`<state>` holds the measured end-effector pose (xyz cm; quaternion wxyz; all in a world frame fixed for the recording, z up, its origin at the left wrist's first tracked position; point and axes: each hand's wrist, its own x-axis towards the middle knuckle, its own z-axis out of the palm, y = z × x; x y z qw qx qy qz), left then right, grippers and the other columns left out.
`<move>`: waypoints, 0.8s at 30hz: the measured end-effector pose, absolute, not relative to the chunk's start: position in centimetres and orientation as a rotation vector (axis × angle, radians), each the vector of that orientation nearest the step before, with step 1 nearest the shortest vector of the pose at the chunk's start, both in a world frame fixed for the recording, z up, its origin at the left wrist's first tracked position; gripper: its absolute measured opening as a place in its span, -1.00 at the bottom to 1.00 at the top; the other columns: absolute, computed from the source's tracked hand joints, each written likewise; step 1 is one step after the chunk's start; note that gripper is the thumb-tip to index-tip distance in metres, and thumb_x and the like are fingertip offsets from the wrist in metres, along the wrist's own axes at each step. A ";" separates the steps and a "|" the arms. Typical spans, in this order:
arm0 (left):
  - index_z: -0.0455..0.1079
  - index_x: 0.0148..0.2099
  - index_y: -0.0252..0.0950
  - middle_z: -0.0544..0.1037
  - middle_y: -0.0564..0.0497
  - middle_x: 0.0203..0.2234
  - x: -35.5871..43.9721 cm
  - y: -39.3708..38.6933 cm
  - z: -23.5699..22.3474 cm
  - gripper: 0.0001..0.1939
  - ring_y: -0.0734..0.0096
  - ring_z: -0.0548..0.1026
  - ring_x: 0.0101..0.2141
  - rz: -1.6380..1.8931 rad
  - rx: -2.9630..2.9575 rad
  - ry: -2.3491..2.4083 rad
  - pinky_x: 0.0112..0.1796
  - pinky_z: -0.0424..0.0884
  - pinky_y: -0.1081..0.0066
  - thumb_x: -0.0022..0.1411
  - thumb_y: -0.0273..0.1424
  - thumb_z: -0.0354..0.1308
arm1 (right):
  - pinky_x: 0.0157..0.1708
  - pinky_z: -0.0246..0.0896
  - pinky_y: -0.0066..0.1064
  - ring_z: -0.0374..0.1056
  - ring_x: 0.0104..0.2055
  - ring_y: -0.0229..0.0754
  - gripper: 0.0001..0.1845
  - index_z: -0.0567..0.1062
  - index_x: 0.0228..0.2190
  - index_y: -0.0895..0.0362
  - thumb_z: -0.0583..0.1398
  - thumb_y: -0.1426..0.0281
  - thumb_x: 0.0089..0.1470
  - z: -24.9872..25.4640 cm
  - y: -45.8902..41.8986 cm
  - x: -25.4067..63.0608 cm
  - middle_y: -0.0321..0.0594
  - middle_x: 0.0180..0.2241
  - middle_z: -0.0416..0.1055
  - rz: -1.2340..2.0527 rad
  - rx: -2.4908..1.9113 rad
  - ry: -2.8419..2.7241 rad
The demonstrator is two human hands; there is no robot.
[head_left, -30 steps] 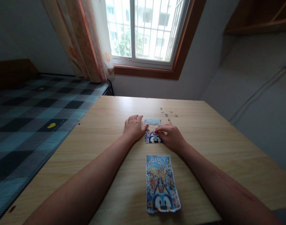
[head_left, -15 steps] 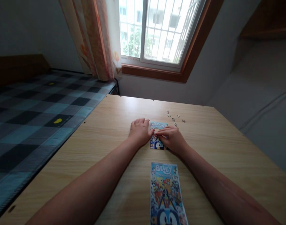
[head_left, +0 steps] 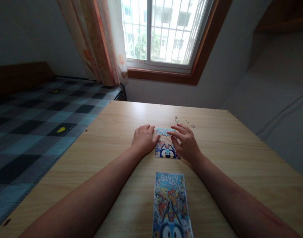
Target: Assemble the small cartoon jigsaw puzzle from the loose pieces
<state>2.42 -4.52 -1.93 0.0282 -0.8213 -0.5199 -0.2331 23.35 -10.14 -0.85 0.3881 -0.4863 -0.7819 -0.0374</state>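
A partly assembled jigsaw puzzle [head_left: 167,152] lies on the wooden table, with a bare gap across its middle. The lower part shows a blue dog's face; the upper strip carries lettering. My left hand [head_left: 144,138] rests flat at the puzzle's left edge, its thumb touching the border. Over the right side of the puzzle hovers my right hand [head_left: 185,140], fingers apart, with nothing visible between them. It partly hides the upper strip and the right edge. Beyond it are several loose puzzle pieces [head_left: 187,121]. Nearer to me lies a printed Bluey picture sheet [head_left: 170,201].
The light wooden table [head_left: 111,122] reaches toward the wall below a barred window [head_left: 166,36]. A bed with a checked cover [head_left: 74,109] stands along the left side. A curtain [head_left: 102,43] hangs beside the window.
My right hand has lifted from the puzzle's middle and moved up and right, its pinched fingers now spread. My left hand stays at the left edge. The camera view has shifted.
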 end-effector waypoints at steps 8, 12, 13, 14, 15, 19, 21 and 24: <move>0.42 0.12 -0.22 0.53 -0.21 0.06 2.1 -3.8 -2.8 -0.52 -0.06 0.43 0.06 -0.803 -2.523 -1.593 0.07 0.31 0.02 0.32 -0.04 0.08 | 0.24 0.01 0.27 0.20 0.26 0.15 -0.74 0.62 -0.18 -0.05 0.18 0.44 0.15 -0.4 -9.2 26.1 -0.15 0.03 0.50 -0.241 -1.325 -1.701; 0.42 0.15 -0.23 0.51 -0.24 0.10 2.1 -3.7 -2.8 -0.46 -0.10 0.41 0.09 -0.791 -2.533 -1.608 0.10 0.29 -0.01 0.31 0.01 0.08 | 0.25 0.04 0.20 0.25 0.21 0.12 -0.74 0.65 -0.22 0.00 0.17 0.44 0.15 -0.1 -8.4 28.6 -0.10 0.03 0.49 -0.267 -1.364 -1.555; 0.42 0.15 -0.24 0.50 -0.24 0.11 2.1 -3.7 -2.8 -0.45 -0.09 0.41 0.10 -0.784 -2.535 -1.614 0.11 0.29 -0.01 0.32 0.02 0.07 | 0.25 0.06 0.17 0.28 0.19 0.11 -0.74 0.65 -0.23 0.03 0.16 0.43 0.14 -0.3 -8.2 29.4 -0.08 0.02 0.50 -0.269 -1.378 -1.508; 0.42 0.16 -0.24 0.50 -0.25 0.12 2.2 -3.7 -2.7 -0.44 -0.09 0.41 0.11 -0.777 -2.537 -1.623 0.11 0.28 -0.02 0.32 0.03 0.06 | 0.24 0.08 0.14 0.30 0.16 0.10 -0.74 0.66 -0.24 0.05 0.16 0.43 0.13 -0.5 -7.9 30.1 -0.05 0.00 0.50 -0.271 -1.395 -1.448; 0.42 0.16 -0.24 0.49 -0.25 0.12 2.2 -3.7 -2.7 -0.44 -0.09 0.40 0.12 -0.774 -2.539 -1.635 0.12 0.28 -0.02 0.33 0.04 0.04 | 0.23 0.10 0.11 0.33 0.13 0.10 -0.73 0.66 -0.25 0.07 0.16 0.42 0.11 -0.8 -7.6 30.7 -0.02 -0.01 0.51 -0.270 -1.416 -1.384; 0.44 0.14 -0.25 0.50 -0.24 0.11 2.2 -3.5 -2.7 -0.45 -0.06 0.41 0.12 -0.809 -2.531 -1.674 0.12 0.27 -0.03 0.41 0.01 -0.11 | 0.21 0.16 0.06 0.39 0.08 0.09 -0.68 0.66 -0.25 0.13 0.15 0.40 0.02 -2.6 -6.3 32.4 0.01 -0.05 0.54 -0.178 -1.476 -1.181; 0.45 0.12 -0.24 0.52 -0.22 0.09 2.1 -3.3 -3.0 -0.46 -0.02 0.42 0.10 -0.863 -2.514 -1.676 0.11 0.28 -0.01 0.43 -0.02 -0.15 | 0.20 0.19 0.03 0.42 0.06 0.08 -0.66 0.65 -0.24 0.14 0.14 0.40 -0.03 -3.4 -5.9 32.7 0.00 -0.09 0.57 -0.092 -1.479 -1.126; 0.47 0.08 -0.22 0.55 -0.18 0.05 2.0 -2.9 -3.4 -0.50 0.04 0.44 0.06 -0.958 -2.499 -1.635 0.09 0.30 0.04 0.44 -0.05 -0.15 | 0.19 0.21 0.02 0.42 0.05 0.09 -0.63 0.64 -0.23 0.15 0.14 0.39 -0.06 -3.9 -5.6 32.8 -0.01 -0.09 0.58 -0.015 -1.483 -1.082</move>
